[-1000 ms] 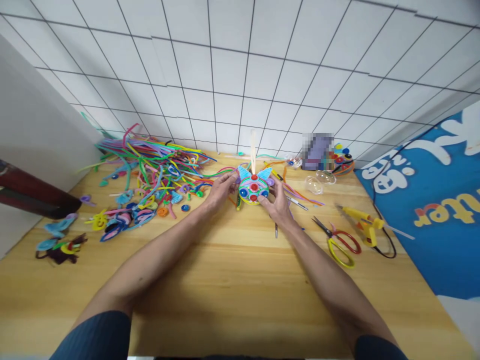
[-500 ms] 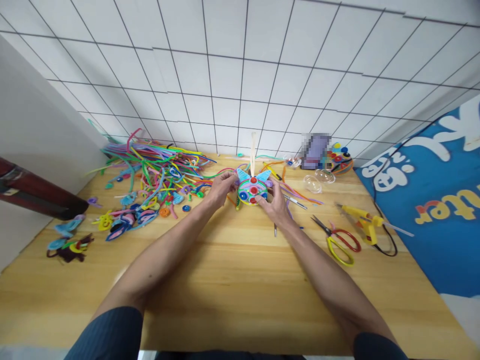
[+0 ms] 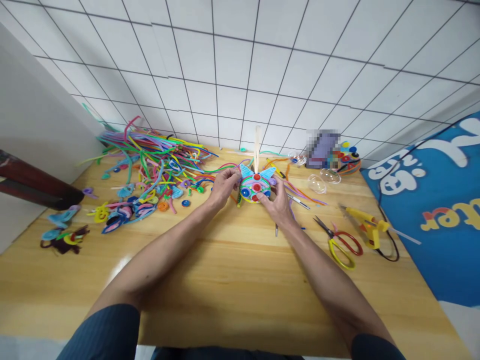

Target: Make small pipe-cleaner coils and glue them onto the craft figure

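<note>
- The left hand (image 3: 224,184) and the right hand (image 3: 275,202) both grip a pipe-cleaner figure (image 3: 256,187). The fingers are pinched on its left and right edges, and the palms stay off its face.
- The figure sits at the far middle of the table (image 3: 240,280). I cannot tell whether its underside touches the wood.
- It is a coiled, striped disc with two light-blue ears on top and small red and blue coils on its front. A pale stick (image 3: 257,142) rises just behind it; whether the two are joined is unclear.
- It looks light and fuzzy, with a wire core that probably bends under pressure. The small coils and the ears seem the easiest parts to knock loose, so the rim is the safer place to hold it.
- A heap of loose pipe cleaners (image 3: 157,160) lies near the left hand.
- Scissors (image 3: 342,244) and a yellow glue gun (image 3: 365,226) lie well to the right.
- Clear plastic half-shells (image 3: 319,184) lie beyond the scissors.
</note>
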Demonstrator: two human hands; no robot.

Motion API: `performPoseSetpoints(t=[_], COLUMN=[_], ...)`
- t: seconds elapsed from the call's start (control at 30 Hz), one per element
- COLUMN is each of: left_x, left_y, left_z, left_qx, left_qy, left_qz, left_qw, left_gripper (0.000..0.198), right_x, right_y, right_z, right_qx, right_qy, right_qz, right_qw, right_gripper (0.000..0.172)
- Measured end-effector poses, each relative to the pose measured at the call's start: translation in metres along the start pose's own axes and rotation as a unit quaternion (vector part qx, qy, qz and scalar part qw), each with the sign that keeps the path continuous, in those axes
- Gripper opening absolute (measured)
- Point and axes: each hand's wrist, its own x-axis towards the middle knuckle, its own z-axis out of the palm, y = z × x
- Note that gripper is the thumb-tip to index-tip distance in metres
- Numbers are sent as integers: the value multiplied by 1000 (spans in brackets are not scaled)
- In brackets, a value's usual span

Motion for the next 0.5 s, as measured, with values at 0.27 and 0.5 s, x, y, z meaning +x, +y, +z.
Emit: performPoseSetpoints(t=[0.27,0.5], left_x=[1,0], left_y=[2,2], left_z=[1,2], left_qx=[19,22], left_qy=[-4,-3], left_qz=[13,14], left_qw=[1000,1000], left_gripper=[19,14], right_x=[0,0], right_y=[6,8], right_z=[1,0], right_qx=[11,13], right_qy=[6,6], right_qz=[-1,8], right_qw=[1000,1000], right_gripper=[78,76])
